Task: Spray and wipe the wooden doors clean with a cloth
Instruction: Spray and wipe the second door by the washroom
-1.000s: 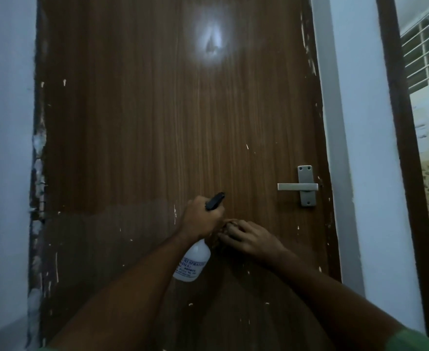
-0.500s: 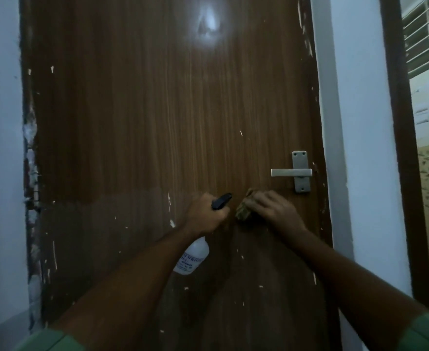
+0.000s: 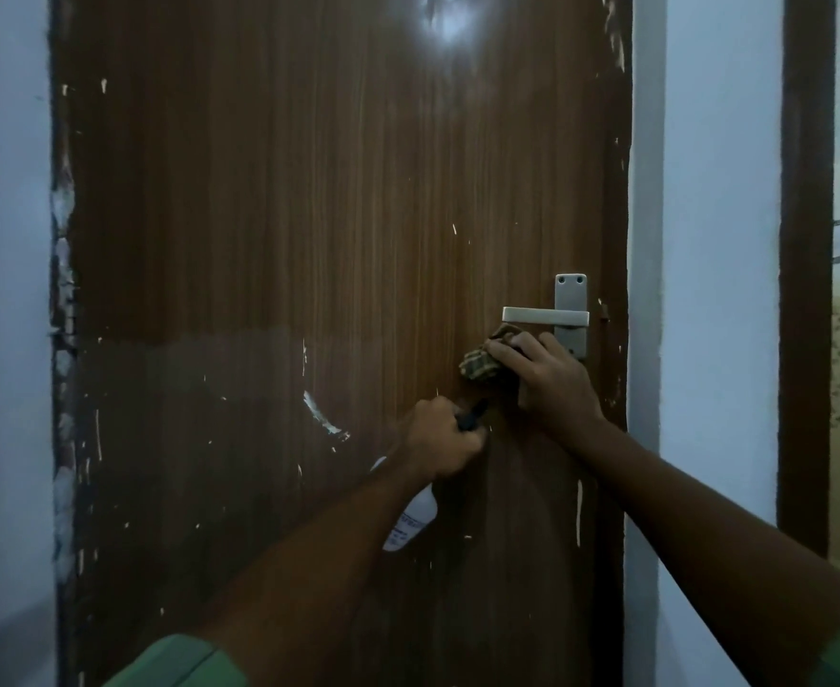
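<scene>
A dark brown wooden door [image 3: 308, 215] fills the view, flecked with white paint marks and duller across its lower half. My right hand [image 3: 551, 379] presses a bunched checked cloth [image 3: 479, 361] against the door just below the metal lever handle [image 3: 546, 315]. My left hand [image 3: 445, 441] grips the black trigger head of a white spray bottle [image 3: 410, 520], which hangs down beside my forearm, close to the door surface.
Pale walls flank the door on both sides. A dark brown frame post [image 3: 804, 290] stands at the right, with a patterned surface beyond it. The door's left edge shows chipped white plaster [image 3: 63, 270].
My right hand has slid the cloth up and to the right, from beside my left hand to just under the lever handle. The left hand keeps hold of the bottle.
</scene>
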The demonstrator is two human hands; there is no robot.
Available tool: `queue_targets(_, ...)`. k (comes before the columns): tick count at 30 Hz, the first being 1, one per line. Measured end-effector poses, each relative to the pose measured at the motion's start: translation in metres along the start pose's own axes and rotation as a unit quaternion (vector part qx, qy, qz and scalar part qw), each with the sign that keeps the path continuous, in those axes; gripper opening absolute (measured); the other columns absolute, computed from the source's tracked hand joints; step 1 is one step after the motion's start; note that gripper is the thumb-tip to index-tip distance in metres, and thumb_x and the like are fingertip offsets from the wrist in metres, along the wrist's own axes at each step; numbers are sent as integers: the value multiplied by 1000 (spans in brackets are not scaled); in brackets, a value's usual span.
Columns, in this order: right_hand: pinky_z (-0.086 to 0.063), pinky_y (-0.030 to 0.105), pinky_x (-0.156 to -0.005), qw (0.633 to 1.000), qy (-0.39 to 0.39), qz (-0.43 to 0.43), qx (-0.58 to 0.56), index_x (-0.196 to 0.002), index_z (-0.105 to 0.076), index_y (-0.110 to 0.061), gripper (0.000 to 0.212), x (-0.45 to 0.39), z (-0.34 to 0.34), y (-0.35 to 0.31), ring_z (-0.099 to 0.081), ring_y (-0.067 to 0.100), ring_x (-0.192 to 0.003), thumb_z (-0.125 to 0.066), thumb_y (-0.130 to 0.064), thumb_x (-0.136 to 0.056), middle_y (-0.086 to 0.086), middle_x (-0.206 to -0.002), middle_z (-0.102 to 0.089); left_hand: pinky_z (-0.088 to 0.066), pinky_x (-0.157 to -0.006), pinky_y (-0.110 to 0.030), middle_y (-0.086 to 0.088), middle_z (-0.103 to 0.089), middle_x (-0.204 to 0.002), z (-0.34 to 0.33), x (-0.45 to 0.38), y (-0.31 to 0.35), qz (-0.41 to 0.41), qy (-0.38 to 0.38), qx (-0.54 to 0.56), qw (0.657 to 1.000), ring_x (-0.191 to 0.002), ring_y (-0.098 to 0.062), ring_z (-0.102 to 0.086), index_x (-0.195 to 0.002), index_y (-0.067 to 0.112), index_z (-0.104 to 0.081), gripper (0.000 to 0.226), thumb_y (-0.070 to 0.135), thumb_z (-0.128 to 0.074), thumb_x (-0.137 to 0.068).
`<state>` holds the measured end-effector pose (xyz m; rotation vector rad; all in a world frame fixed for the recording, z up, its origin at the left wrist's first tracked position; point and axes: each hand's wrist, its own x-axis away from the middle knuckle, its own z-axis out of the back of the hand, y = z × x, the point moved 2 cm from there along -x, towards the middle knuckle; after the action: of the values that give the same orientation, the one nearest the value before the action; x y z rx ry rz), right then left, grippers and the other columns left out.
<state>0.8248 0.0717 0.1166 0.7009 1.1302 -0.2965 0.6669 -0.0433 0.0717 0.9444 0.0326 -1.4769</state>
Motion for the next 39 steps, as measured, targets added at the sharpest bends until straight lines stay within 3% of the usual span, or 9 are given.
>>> queue_targets(4,-50,37,-75,998,15,-50,-18,-141,-57,-19,67,29,-20,-22,-52,27,-103,-82,-28,-79,11,-130,-57,-55,-59,-35,-9,-70,-74,9,2,-5,-4,83,64,995,-61,-19,-66,-85,12,-70,17,21,-68,-100)
queue_targets(9,-57,44,-88,979,-57,194,18,-137,-62,-18,56,78,-24,-17,-60,31,-114,-75,-24,-83,13,-133,-62,-46,-52,-20,1,-61,-63,12,0,-5,6,94,61,994,-51,-6,-56,-78,7,-68,24,17,-67,-100)
queue_targets(14,-53,44,-80,996,40,-74,13,-139,-61,-13,59,81,5,32,-55,35,-108,-77,-6,-83,15,-134,-60,-44,-50,-19,-3,-60,-63,14,-9,6,4,88,34,996,-51,-10,-54,-83,1,-68,25,17,-67,-101)
queue_targets(18,-51,38,-74,978,73,-196,-21,-141,-59,-13,60,102,-8,-7,-52,31,-101,-69,0,-83,14,-129,-58,-45,-51,-22,-8,-61,-64,13,-5,8,0,86,37,996,-51,-11,-53,-80,3,-67,24,16,-67,-100)
queue_targets(24,-50,30,-63,998,3,-43,-49,-143,-55,-15,76,60,-35,-56,-57,28,-95,-88,-21,-75,16,-126,-58,-43,-49,-29,-13,-59,-58,32,20,-3,13,102,63,993,-49,-19,-53,-71,0,-66,30,14,-68,-97)
queue_targets(27,-50,28,-65,993,41,-95,-65,-145,-53,-16,63,-2,-28,-68,-54,26,-99,-74,-16,-86,15,-126,-55,-48,-53,-32,-18,-63,-63,55,29,-13,22,103,72,992,-54,-25,-58,-78,-5,-66,30,16,-66,-99)
queue_targets(30,-52,28,-62,983,51,-159,-73,-140,-56,-18,57,-25,-30,-86,-52,25,-101,-69,-4,-86,13,-125,-51,-39,-46,-20,-1,-55,-53,76,35,-23,35,121,37,991,-46,-13,-51,-67,8,-62,32,15,-67,-98)
queue_targets(35,-58,31,-67,988,-119,93,-33,-142,-50,-22,75,-5,-52,-106,-56,25,-105,-86,-23,-76,12,-133,-47,-35,-45,-17,6,-55,-54,95,50,-41,40,91,12,995,-40,-2,-45,-70,14,-64,30,19,-70,-99)
queue_targets(39,-54,30,-68,997,-67,-2,-33,-140,-51,-21,62,-48,-38,-99,-54,25,-104,-79,-19,-85,12,-132,-45,-38,-47,-20,-3,-56,-60,115,51,-44,31,82,-8,996,-48,-11,-47,-71,14,-60,29,17,-69,-98)
